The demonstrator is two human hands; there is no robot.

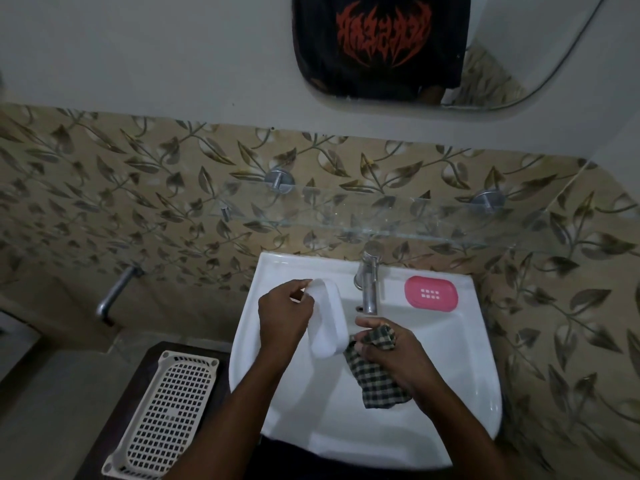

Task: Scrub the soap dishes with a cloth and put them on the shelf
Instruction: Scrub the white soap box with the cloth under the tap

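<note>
White soap dish [327,320] held over the sink [478,386]

It is gripped by the left hand [284,315] left of the tap [369,285]; a checked cloth [375,368] is clenched in the right hand [391,351]; a pink soap dish [431,293] lies right of the tap.

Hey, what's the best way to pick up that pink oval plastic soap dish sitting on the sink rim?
Come from above and pinch the pink oval plastic soap dish across its short width, gripping the two long edges. It lies flat, open side up, on the white sink ledge right of the tap.

We held a white soap dish [327,320] in our left hand [284,317] over the sink [478,358]. Our right hand [391,351] gripped a checked cloth [377,382].
</note>
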